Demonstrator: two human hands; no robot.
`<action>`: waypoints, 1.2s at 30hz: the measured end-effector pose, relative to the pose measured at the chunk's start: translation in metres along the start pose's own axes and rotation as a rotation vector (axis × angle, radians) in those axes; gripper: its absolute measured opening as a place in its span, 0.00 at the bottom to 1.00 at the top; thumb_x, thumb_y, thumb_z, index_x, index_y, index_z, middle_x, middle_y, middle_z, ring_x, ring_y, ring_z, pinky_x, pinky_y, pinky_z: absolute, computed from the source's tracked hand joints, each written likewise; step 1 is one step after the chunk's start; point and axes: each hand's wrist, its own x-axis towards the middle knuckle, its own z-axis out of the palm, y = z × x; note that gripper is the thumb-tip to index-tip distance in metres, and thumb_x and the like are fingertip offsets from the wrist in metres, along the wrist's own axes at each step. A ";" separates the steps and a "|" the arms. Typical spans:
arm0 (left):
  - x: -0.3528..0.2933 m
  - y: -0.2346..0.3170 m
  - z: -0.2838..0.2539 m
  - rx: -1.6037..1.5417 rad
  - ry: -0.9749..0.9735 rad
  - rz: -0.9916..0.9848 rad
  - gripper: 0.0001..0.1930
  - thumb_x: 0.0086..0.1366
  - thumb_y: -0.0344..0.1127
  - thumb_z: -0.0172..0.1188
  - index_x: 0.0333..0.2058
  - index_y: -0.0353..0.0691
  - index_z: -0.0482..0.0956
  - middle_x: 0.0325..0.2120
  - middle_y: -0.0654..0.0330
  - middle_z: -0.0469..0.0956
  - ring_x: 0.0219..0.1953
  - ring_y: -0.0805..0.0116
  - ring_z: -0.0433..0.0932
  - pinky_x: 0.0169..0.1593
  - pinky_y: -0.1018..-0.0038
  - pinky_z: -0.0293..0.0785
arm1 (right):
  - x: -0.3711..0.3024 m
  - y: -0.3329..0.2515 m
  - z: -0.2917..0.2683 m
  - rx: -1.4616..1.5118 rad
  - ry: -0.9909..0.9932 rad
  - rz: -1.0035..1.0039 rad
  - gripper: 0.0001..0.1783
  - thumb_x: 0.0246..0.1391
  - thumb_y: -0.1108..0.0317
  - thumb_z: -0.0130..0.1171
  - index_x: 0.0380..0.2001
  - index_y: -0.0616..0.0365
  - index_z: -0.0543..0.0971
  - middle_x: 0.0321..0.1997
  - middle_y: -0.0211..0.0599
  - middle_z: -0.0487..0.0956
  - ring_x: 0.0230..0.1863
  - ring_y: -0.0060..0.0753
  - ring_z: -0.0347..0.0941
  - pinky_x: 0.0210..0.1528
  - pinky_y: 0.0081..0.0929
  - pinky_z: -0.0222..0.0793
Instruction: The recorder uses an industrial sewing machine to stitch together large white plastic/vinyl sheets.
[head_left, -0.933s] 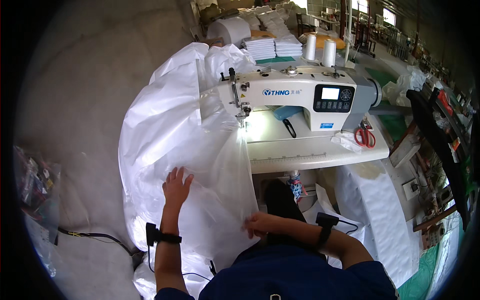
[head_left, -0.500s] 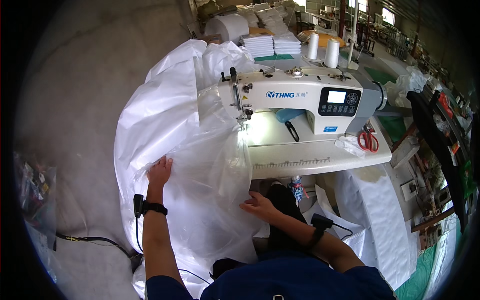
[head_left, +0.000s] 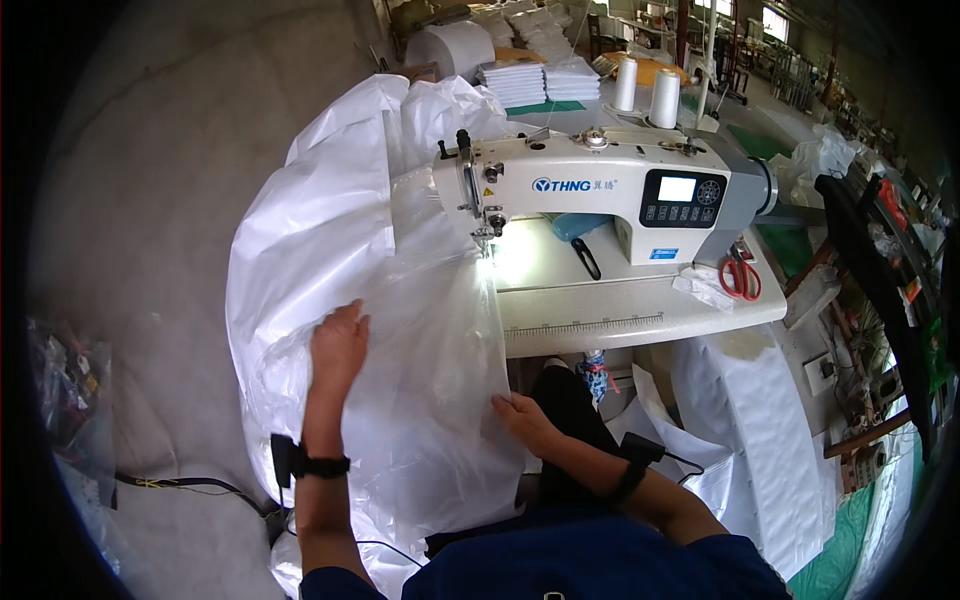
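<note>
A large white plastic sheet (head_left: 430,350), partly see-through, spreads from under the needle of the white sewing machine (head_left: 590,185) down over my lap. My left hand (head_left: 338,348) is on the sheet left of the needle, its fingers curled together and seemingly gripping a bit of the film. Near the sheet's right edge, below the machine bed, my right hand (head_left: 525,422) pinches that edge between thumb and fingers. The lit needle area (head_left: 487,250) sits over the sheet's upper right border. Both wrists wear a black strap with a small device.
Red-handled scissors (head_left: 740,278) and a small black tool (head_left: 586,260) lie on the machine bed. White thread cones (head_left: 664,98) stand behind. Folded white stacks (head_left: 511,83) and a white roll (head_left: 450,50) are at the back. A black cable (head_left: 190,482) runs along the floor at left.
My left hand has shifted slightly right, its fingers drawing in from lying spread on the sheet. My right hand has moved slightly down and right and closed on the sheet's edge.
</note>
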 end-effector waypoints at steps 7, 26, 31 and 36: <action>-0.103 0.140 0.000 -0.149 -0.227 0.183 0.19 0.53 0.45 0.61 0.37 0.37 0.77 0.35 0.56 0.76 0.39 0.53 0.73 0.43 0.63 0.68 | -0.024 -0.033 0.000 0.359 -0.020 0.087 0.16 0.61 0.56 0.48 0.43 0.54 0.74 0.35 0.24 0.75 0.34 0.18 0.70 0.36 0.20 0.68; -0.112 0.161 0.021 -0.369 -0.559 -0.054 0.11 0.58 0.39 0.54 0.30 0.36 0.77 0.26 0.46 0.77 0.32 0.48 0.76 0.36 0.60 0.71 | 0.027 -0.013 -0.011 -0.483 0.338 -0.685 0.24 0.57 0.66 0.48 0.55 0.67 0.63 0.32 0.47 0.79 0.26 0.39 0.76 0.22 0.34 0.68; -0.085 0.107 -0.016 -0.204 -0.161 -0.180 0.15 0.59 0.45 0.55 0.36 0.39 0.77 0.34 0.50 0.77 0.37 0.50 0.76 0.40 0.61 0.71 | -0.011 -0.038 0.010 -0.919 0.302 -0.330 0.33 0.52 0.71 0.46 0.61 0.69 0.53 0.21 0.51 0.76 0.21 0.47 0.75 0.23 0.35 0.70; -0.078 -0.008 0.038 -0.022 -0.196 -0.289 0.26 0.62 0.52 0.51 0.56 0.48 0.67 0.59 0.53 0.61 0.62 0.50 0.57 0.59 0.47 0.52 | 0.012 -0.040 0.019 -1.095 0.298 -0.389 0.36 0.49 0.69 0.49 0.60 0.73 0.54 0.15 0.48 0.74 0.18 0.44 0.74 0.21 0.36 0.69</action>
